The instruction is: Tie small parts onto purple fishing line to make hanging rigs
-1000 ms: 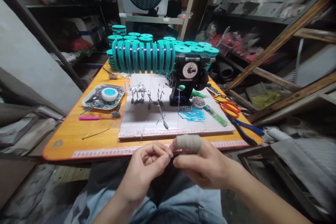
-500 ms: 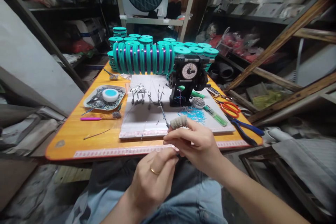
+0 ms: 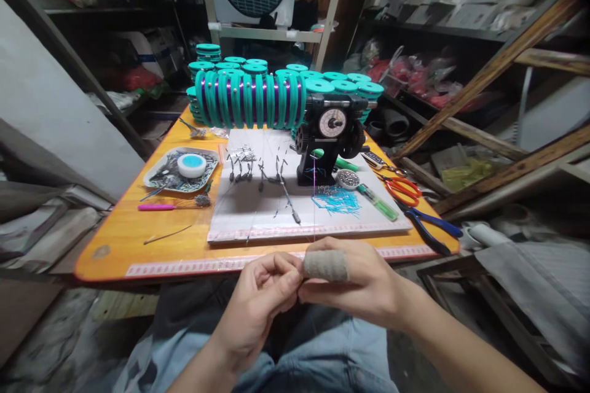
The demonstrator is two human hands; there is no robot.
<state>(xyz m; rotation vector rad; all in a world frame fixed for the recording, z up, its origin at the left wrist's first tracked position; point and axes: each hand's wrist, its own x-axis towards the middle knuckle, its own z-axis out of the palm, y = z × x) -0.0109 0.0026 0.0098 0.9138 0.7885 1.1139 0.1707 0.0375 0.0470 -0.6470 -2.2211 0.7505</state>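
Note:
My left hand is closed in a pinch above my lap, its fingertips meeting those of my right hand. What sits between its fingers is too small to make out. My right hand is also closed, with a grey ribbed finger cover on one finger. A thin purple line runs taut from the black winding machine down behind the right hand. On the machine's shaft sits a row of teal spools wound with purple line. Beyond my hands, a dark weight on a thin stem lies on the white board.
More teal spools stand behind the machine. At left are a tray of small parts and a pink-handled tool. On the right lie blue pliers, orange-handled scissors, a dish of beads and blue snippets.
Both hands have drawn back toward my lap and lower. My right hand has let go of the stemmed weight, which now lies on the board. The left hand has turned over.

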